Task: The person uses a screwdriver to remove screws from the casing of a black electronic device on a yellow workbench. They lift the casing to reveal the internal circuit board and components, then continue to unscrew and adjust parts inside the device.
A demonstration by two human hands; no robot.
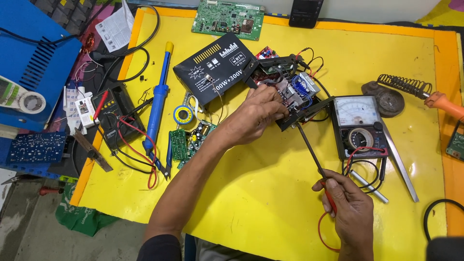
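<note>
— Yellow worktop [270,203] all round you, and the open amplifier chassis [290,96] as landmark: where are your hands?

— Your left hand [256,113] rests on the chassis's near-left edge, fingers curled together onto the exposed parts; whether they pinch anything, I cannot tell. Your right hand [350,212] is well in front of the chassis, clamped on the red probe [316,164].

— How does the probe lie?

— Its long axis slants from your right hand up and left, tip touching the chassis's front edge. The analogue meter [360,125] sits just right of the chassis, the black cover [212,67] just left, the blue desoldering pump [158,104] farther left.

— And handling?

— Light and stiff, I judge, with a thin tip that could slip; keep hold of the insulated handle. The chassis looks fragile inside, with loose wires, so steady it by its metal frame
</note>
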